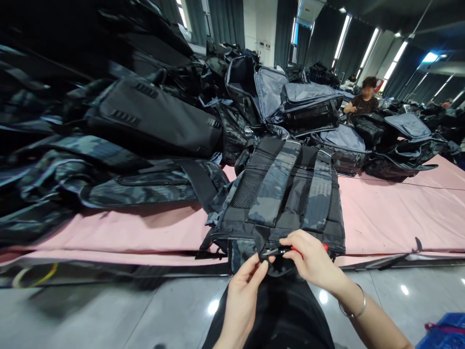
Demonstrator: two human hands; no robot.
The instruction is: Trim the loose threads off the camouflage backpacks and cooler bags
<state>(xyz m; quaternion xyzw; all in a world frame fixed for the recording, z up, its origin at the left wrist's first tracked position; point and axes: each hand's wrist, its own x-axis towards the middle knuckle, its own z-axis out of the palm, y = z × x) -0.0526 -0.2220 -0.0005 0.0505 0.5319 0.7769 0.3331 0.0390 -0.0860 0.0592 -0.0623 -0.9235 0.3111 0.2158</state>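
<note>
A: Where was the backpack?

B: The camouflage backpack (279,186) lay just right of the frame's centre, its two shoulder straps upward and its near end at the edge of the pink cloth (385,208).

A: And the hands?

B: Both were at that near end, in the lower middle. The left hand (249,286) had thumb and forefinger pinched together on a dark strap (260,236).

A: What about the right hand (308,254)?

B: Its fingers were closed round a slim red-and-black tool (280,251), whose pointed tip reached left to the strap, close to the left fingertips. I couldn't tell whether the tip touched it. A silvery bangle (354,308) circled the wrist.

A: What lay around them?

B: At middle left, a camouflage bag (152,190) rested on the cloth, with a dark bag (156,116) above it in the frame. Open bags with grey lining (308,94) stood in the upper middle, and a co-worker (364,103) in a dark top was at the upper right.
</note>
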